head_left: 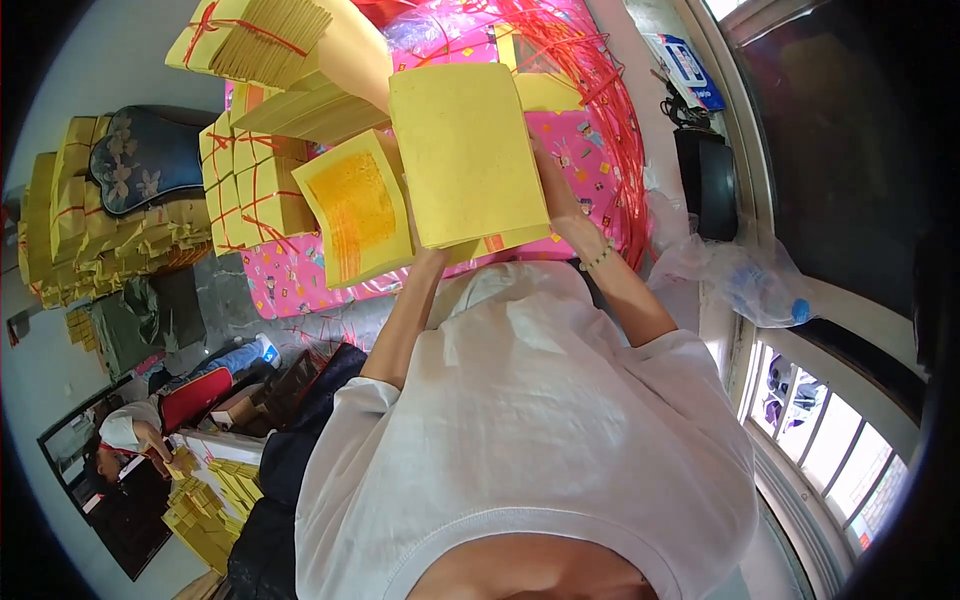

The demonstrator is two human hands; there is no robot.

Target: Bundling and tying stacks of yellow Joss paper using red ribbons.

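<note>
A stack of yellow paper sheets [465, 155] is held up in front of me, its lower edges slightly uneven. My right hand [560, 198] grips its right side, the fingers partly hidden behind the sheets. At the lower left corner my left hand [431, 258] supports the stack, most of it covered by the paper. Just left of the stack lies a yellow sheet pile with an orange printed patch [355, 200]. Beside that pile sit yellow paper bundles tied with red string [262, 190].
A pink patterned cover [590, 150] lies under the paper, with red strings [625, 130] strewn along its right side. More tied bundles [275, 35] stand far left. A plastic bag with a bottle [760, 290] rests by the window. Another person [130, 430] handles yellow paper at lower left.
</note>
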